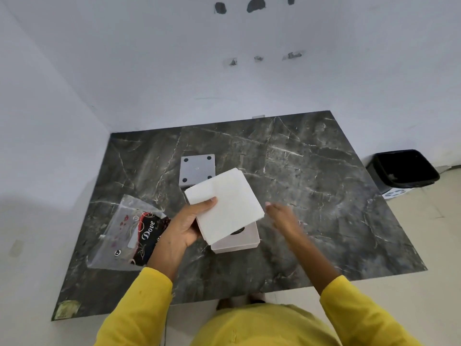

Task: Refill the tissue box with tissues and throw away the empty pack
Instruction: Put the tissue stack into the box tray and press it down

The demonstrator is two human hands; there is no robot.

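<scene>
Left hand [185, 227] clamps a soft white square tissue stack [224, 203] over the translucent plastic box [237, 242]; right hand [282, 217] hovers, fingers apart.

the stack of tissues [225, 201] covers most of the tissue box [239, 243], so its opening shows only as a dark sliver. the right hand [282, 217] is motion-blurred. the left hand [192, 223] hides one corner of the empty pack [129, 233]. the black bin [405, 171] holds something too small to tell.
</scene>
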